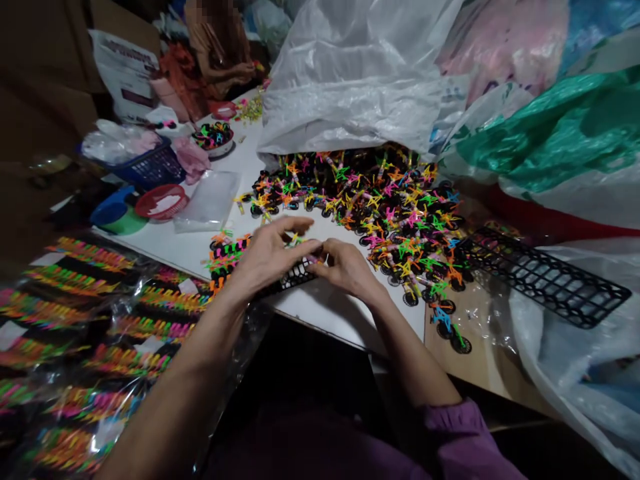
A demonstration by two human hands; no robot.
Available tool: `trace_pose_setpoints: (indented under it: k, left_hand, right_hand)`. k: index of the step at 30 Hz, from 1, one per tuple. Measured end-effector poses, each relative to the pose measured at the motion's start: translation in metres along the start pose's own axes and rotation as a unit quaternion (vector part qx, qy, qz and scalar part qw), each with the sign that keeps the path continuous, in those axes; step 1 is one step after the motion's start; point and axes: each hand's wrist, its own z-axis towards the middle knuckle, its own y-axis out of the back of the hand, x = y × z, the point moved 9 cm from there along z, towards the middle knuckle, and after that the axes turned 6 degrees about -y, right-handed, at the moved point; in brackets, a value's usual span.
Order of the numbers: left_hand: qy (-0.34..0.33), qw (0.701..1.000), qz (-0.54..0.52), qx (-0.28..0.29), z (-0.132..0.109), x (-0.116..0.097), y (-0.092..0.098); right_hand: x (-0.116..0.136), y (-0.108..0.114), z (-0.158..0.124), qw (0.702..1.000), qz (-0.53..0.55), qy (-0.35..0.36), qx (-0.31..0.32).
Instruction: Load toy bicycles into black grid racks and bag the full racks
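Neon plastic miniature bicycles (380, 227) are heaped on a white table (320, 327): thin spiky frames in pink, orange, yellow, green and blue, on black wheels, tangled together. Pile is spilling from under a clear plastic sack (350, 87). Small batch of bicycles (225, 257) is placed just left of the hands. Black plastic lattice strip (295, 277), with rounded openings, is held under both hands at the table edge. Larger black lattice (547, 277) is laid to the right on clear film. Left hand (267, 257) and right hand (345, 270) are brought close together over the strip, fingers curled inward, tips almost meeting. Small neon piece is seen between them; whether it is pinched cannot be told. Person (220, 53) is seated at the far table end, working with both hands.
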Motion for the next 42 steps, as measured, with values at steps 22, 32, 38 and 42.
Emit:
trace_pose_setpoints:
  k: [22, 32, 38, 42]
  left_hand:
    - [-0.115, 0.952, 0.283, 0.032, -0.078, 0.042, -0.021]
    - [-0.156, 0.924, 0.347, -0.031, -0.075, 0.032, -0.031]
    - [-0.139, 0.928, 0.343, -0.029, -0.074, 0.039, -0.031]
    - [-0.189, 0.923, 0.333, -0.037, -0.084, 0.037, -0.029]
  right_hand:
    - [-0.024, -0.118, -0.009, 0.999, -0.016, -0.032, 0.003]
    - [-0.019, -0.117, 0.001, 0.996, -0.044, 0.013, 0.077]
    - [-0.02, -0.124, 0.009, 0.985, -0.116, 0.03, 0.125]
    - [-0.014, -0.126, -0.001, 0.986, -0.118, 0.018, 0.118]
